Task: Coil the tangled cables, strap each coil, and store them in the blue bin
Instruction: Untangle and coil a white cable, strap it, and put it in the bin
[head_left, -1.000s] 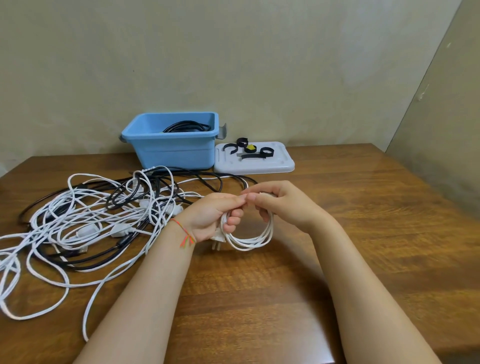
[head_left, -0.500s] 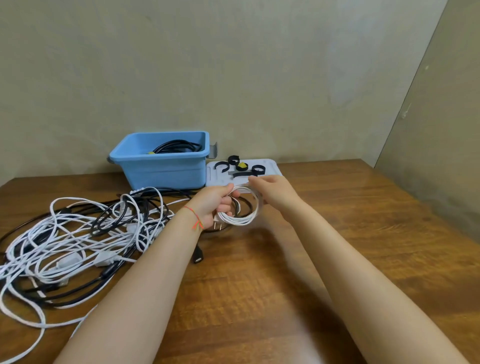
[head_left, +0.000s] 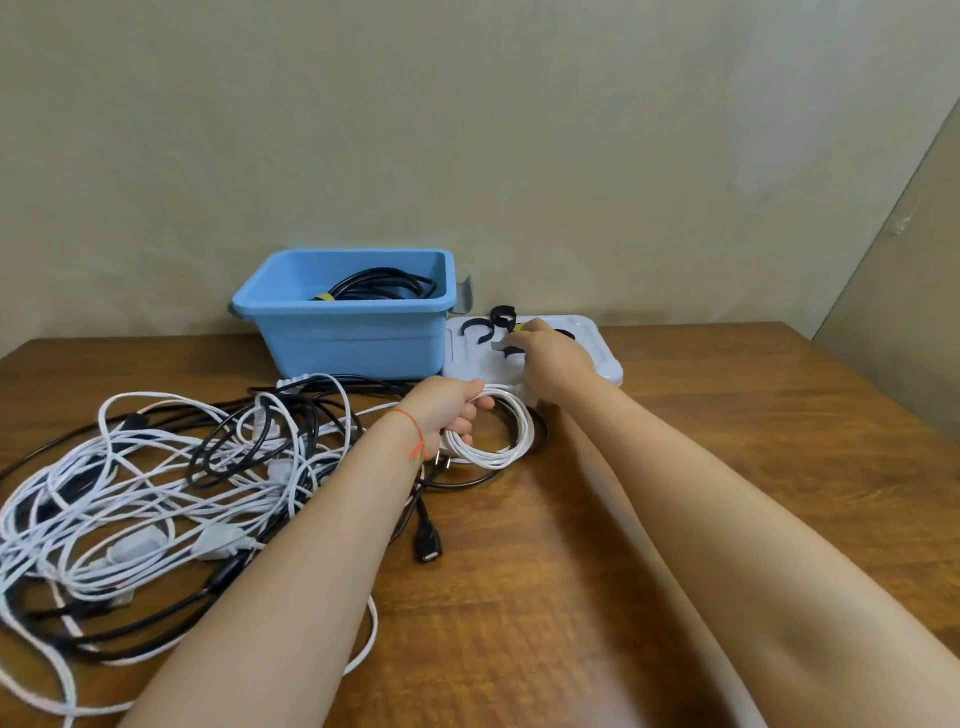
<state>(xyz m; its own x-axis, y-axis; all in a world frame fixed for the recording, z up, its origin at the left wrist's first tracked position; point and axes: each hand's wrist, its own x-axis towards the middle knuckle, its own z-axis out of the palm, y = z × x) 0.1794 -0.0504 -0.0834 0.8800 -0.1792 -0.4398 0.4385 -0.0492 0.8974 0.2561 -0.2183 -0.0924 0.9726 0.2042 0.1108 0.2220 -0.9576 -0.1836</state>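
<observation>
Wooden counter (head_left: 675, 467) is carrying blue bin (head_left: 353, 340) w/ black coil inside; cable tangle (head_left: 156, 493) lying front-left of bin. Left hand (head_left: 447, 410) is gripping white coil (head_left: 493, 441) in front of bin; right hand (head_left: 550, 358) is pinching strap (head_left: 500, 346) on white lid (head_left: 467, 358) right of bin.

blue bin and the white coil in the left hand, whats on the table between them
In the head view, black cable loops from the tangle cross the wood between the blue bin and the white coil that the left hand grips.
</observation>
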